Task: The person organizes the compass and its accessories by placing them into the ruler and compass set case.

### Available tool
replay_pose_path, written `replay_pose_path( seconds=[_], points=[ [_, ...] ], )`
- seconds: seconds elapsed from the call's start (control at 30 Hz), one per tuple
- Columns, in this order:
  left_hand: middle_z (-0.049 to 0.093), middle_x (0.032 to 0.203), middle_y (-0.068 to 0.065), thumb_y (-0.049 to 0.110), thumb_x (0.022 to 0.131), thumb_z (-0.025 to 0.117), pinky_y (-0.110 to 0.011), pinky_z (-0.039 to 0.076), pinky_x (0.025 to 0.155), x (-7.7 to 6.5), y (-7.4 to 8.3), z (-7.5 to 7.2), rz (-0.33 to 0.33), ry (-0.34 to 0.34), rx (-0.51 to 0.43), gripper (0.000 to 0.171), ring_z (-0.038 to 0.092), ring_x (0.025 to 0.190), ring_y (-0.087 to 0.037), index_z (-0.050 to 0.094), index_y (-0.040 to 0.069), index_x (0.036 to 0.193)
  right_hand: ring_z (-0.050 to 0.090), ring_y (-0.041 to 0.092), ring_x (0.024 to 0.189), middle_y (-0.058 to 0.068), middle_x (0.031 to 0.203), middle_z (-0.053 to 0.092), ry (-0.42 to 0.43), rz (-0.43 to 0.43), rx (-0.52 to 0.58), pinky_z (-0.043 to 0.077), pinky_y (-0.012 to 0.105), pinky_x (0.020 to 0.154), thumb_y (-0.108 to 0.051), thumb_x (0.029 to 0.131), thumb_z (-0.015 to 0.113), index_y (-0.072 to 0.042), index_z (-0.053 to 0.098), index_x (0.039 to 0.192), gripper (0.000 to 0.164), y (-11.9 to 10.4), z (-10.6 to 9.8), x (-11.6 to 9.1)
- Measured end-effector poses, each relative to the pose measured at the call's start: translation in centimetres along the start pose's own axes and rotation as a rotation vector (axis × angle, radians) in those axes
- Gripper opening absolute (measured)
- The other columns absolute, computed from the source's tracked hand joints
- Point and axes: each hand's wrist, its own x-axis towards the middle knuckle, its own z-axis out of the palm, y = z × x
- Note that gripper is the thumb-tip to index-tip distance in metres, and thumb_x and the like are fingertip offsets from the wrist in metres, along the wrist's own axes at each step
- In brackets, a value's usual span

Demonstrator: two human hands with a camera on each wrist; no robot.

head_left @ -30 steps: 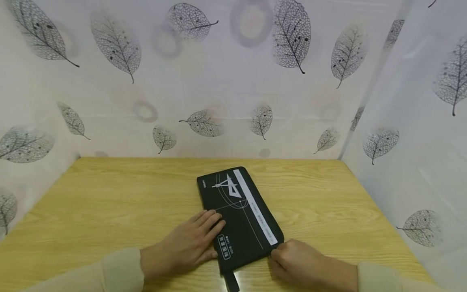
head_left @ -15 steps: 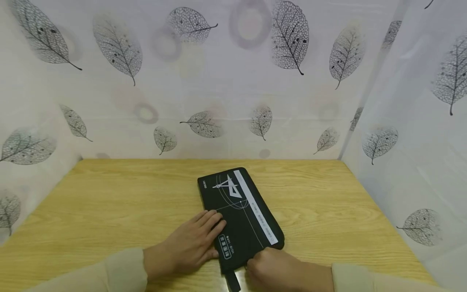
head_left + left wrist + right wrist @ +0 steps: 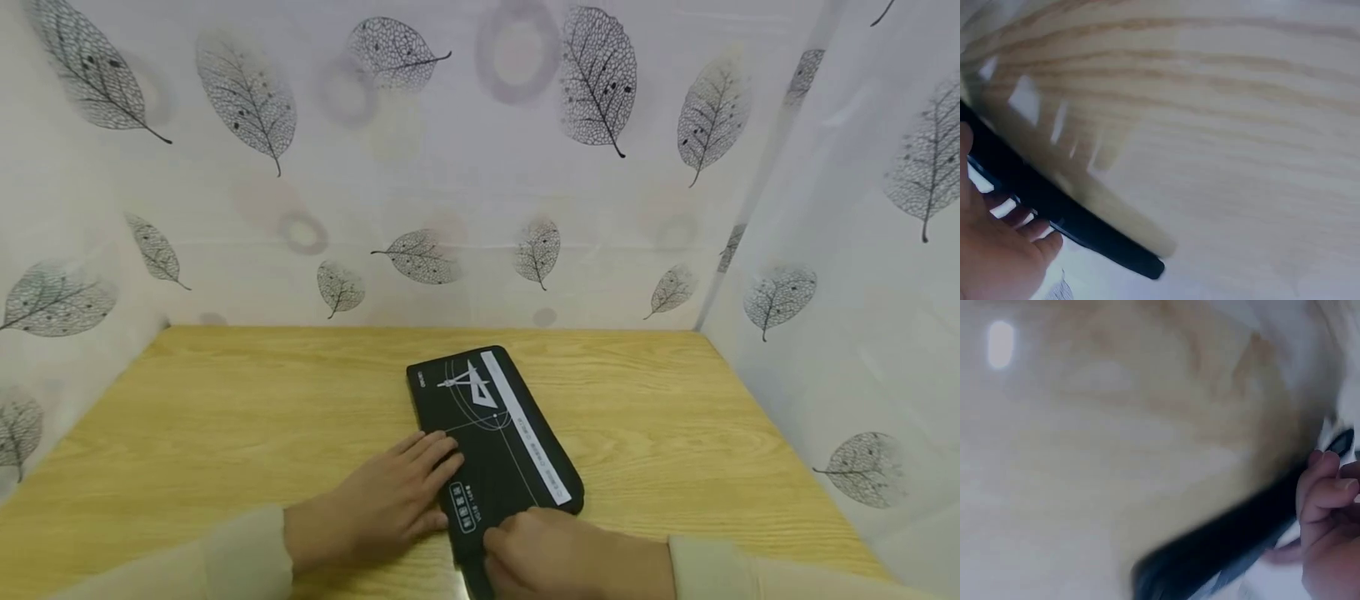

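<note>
A black zip case (image 3: pixel 495 467) with a white print of a compass and set square lies slanted on the table. My left hand (image 3: pixel 382 500) rests on its left side, fairly straight fingers over the cover and thumb against the side edge. In the left wrist view the case (image 3: pixel 1060 200) appears edge-on beside those fingers. At the near edge, my right hand (image 3: pixel 555 554) has curled fingers close to the strap (image 3: pixel 474 575). Its thumb and forefinger pinch what seems to be the zipper pull, itself hidden. The right wrist view has the right hand (image 3: pixel 1332 525) against the dark edge, blurred.
The wood-grain table (image 3: pixel 247 417) extends to both sides of the case and behind it. A white leaf-patterned sheet (image 3: pixel 465 183) encloses the table at the back and both sides.
My right hand has slid left along the case's near edge, from its right corner to close by the strap. The left hand and the case have stayed in place.
</note>
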Motion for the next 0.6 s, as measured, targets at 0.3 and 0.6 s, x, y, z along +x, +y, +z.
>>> replay_pose_path(
  seconds=[0.3, 0.6],
  points=[
    [0.061, 0.121, -0.017, 0.034, 0.099, 0.058, -0.047, 0.051, 0.101, 0.3, -0.7, -1.4, -0.43, 0.076, -0.572, 0.053, 0.06, 0.113, -0.028, 0.051, -0.006, 0.134, 0.046, 0.001, 0.058, -0.009, 0.066, 0.054, 0.348, 0.417, 0.08, 0.043, 0.019, 0.053, -0.011, 0.092, 0.063, -0.011, 0.064, 0.083, 0.009, 8.4, -4.8, -0.6],
    [0.066, 0.088, -0.015, 0.015, 0.097, 0.062, -0.034, 0.06, 0.057, 2.2, -1.2, -1.9, -0.881, 0.079, -1.345, 0.029, 0.069, 0.062, -0.02, 0.056, -0.009, 0.111, 0.064, 0.014, 0.063, 0.01, 0.088, 0.068, 0.222, 0.756, 0.533, 0.058, 0.03, 0.058, -0.014, 0.096, 0.061, 0.007, 0.065, 0.109, 0.025, 12.0, -4.0, -0.5]
  ],
)
